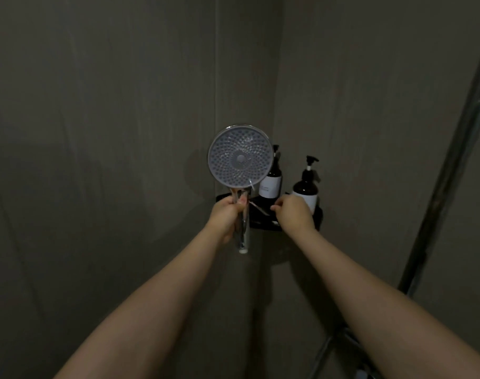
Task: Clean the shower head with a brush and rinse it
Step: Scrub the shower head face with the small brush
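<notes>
Mid-frame, left hand [224, 214] fingers wrap the shower head [240, 156] handle; right hand [293, 212] fingers curl, perhaps pinching a brush [258, 208] on the shelf [263, 226].

I see a shower head [240, 159] with a glossy chrome rim and handle and a matt grey face studded with small nubs. Two pump bottles [305, 187] look like dark glossy plastic with matt white labels. The corner shelf [263, 225] is black. The walls [110, 119] look dull grey, faintly streaked.
</notes>
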Demonstrator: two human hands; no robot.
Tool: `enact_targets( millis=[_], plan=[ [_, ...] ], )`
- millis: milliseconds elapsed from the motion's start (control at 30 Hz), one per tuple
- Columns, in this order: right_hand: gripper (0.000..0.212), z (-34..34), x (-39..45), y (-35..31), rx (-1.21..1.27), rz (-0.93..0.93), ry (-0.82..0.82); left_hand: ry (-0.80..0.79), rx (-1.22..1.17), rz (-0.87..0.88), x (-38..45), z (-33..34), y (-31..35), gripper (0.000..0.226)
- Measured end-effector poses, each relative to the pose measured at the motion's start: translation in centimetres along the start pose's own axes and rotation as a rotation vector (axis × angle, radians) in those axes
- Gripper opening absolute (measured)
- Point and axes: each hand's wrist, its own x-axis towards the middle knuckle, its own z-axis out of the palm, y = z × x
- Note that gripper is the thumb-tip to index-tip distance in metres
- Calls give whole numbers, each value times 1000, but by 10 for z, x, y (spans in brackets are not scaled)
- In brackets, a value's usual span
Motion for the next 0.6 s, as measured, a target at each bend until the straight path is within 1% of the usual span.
enact_targets(
  millis=[167,267,400,433,500,567,600],
  plan=[
    [25,21,28,-10,-4,84,-43,35,-25,3,27,-17,2,21],
    [25,33,44,-10,-50,147,-81,3,-49,4,46,-23,1,24],
    [32,50,64,-4,-157,247,-143,-67,-87,-12,74,-35,-4,25],
    [28,52,67,-5,-175,279,-164,-93,-89,-25,81,-37,-6,25],
    [10,54,74,-9,-223,350,-249,-138,-90,-44,94,-43,-10,25],
    [25,54,81,-11,-292,390,-341,-175,-91,-53,104,-46,-10,23],
    [24,55,84,-11,-314,388,-364,-189,-97,-57,108,-47,-10,22]
  ],
)
